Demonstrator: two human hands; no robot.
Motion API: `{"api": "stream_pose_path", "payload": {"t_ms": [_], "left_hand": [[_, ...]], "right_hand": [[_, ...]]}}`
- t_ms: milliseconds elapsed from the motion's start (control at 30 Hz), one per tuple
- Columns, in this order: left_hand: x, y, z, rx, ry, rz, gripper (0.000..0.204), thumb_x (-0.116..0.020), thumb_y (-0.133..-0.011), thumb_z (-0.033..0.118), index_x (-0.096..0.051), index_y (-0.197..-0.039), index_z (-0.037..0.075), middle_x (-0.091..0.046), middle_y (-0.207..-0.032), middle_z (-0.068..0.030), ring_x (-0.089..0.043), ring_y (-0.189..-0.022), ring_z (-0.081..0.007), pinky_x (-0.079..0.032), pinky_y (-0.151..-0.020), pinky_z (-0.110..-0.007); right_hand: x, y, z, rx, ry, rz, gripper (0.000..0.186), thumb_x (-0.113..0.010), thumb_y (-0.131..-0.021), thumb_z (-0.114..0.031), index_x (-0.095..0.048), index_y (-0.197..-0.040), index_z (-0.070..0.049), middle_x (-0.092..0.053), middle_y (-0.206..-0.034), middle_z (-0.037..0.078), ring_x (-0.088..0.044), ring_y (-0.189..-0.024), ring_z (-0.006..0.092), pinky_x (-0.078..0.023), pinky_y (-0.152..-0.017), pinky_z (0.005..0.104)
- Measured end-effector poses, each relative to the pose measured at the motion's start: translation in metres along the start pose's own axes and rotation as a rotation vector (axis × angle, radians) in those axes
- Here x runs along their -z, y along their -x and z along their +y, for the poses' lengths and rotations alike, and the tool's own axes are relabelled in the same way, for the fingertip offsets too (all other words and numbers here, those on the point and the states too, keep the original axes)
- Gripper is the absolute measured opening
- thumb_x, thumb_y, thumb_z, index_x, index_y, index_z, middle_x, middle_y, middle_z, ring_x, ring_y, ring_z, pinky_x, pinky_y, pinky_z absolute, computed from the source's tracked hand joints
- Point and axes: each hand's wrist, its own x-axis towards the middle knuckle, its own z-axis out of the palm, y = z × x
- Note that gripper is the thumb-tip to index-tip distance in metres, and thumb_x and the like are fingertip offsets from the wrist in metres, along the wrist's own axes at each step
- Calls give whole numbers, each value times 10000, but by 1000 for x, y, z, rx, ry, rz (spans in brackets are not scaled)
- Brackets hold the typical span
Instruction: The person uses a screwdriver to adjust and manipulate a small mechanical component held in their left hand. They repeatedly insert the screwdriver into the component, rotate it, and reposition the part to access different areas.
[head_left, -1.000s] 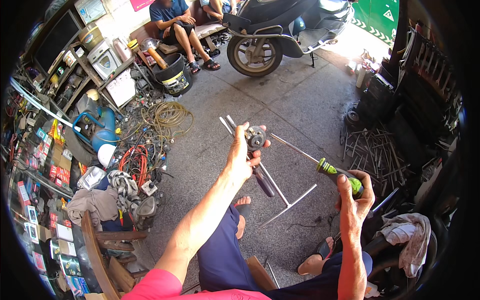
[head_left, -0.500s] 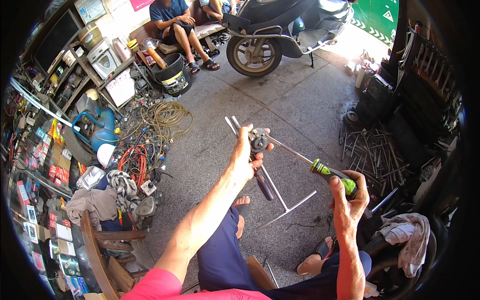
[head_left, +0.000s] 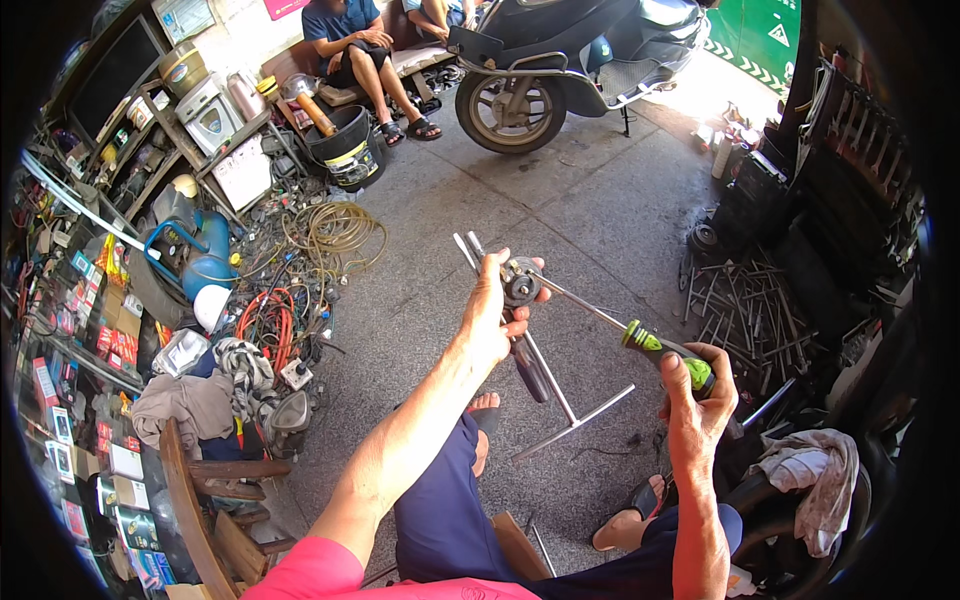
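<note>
My left hand [head_left: 490, 312] is closed around a small round dark mechanical part [head_left: 521, 288] with a raised hub. Gripped along with it are a T-handle wrench [head_left: 560, 392] and a second tool with a dark handle [head_left: 532, 372]; their upper ends stick out beyond my thumb. In my right hand [head_left: 700, 405] is a screwdriver [head_left: 641, 337] with a green and black handle, held by the fingers around its rear end. Its shaft slants up and left to the side of the round part. Whether the tip sits in a screw there is too small to tell.
A scooter [head_left: 560, 80] stands ahead, with seated people beyond it. To the left are coiled hose [head_left: 335, 235], cables, a black bucket [head_left: 345, 150] and a glass case of boxes. At right lie a pile of metal rods [head_left: 750, 315] and a rag [head_left: 810, 480].
</note>
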Motion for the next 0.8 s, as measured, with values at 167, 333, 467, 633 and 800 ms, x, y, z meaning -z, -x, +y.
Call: {"api": "stream_pose_path", "payload": {"t_ms": [167, 333, 467, 633, 800], "left_hand": [[-2, 2, 0, -25, -2, -23, 528, -452, -952, 507, -581, -1193, 54, -657, -794, -111, -454, -482, -56, -300, -338, -162], [-7, 3, -1, -101, -106, 29, 514, -484, -940, 500, -613, -1173, 61, -651, -792, -76, -433, -493, -36, -293, -340, -162], [-10, 5, 0, -169, -210, 100, 495, -505, -931, 491, -652, -1148, 71, -646, -784, -55, -419, -493, -25, -281, -347, -160], [-10, 7, 0, -196, -235, 126, 478, -513, -926, 481, -670, -1130, 78, -644, -776, -52, -415, -491, -25, -279, -354, -165], [-5, 4, -1, -164, -207, 124, 491, -498, -930, 476, -654, -1150, 66, -647, -768, -65, -423, -477, -32, -290, -351, -171]], "right_hand": [[3, -4, 0, -226, -105, 14, 399, -750, -860, -354, -592, -982, -9, -551, -630, 2, -466, -443, 37, -355, -375, 183], [2, -3, 4, -47, 8, 83, 402, -751, -859, -355, -577, -956, -6, -538, -618, -2, -443, -435, 38, -343, -381, 195], [0, 7, -9, 323, 249, 89, 373, -771, -851, -250, -553, -1023, -1, -604, -756, 25, -553, -643, 71, -445, -590, 213], [5, 7, -7, 59, 128, 22, 409, -787, -833, -219, -543, -1069, 10, -639, -810, 85, -601, -692, 96, -488, -630, 233], [4, 8, -6, 434, 409, -31, 485, -821, -785, -198, -536, -1121, 5, -650, -844, 145, -644, -653, 164, -511, -554, 259]]}}
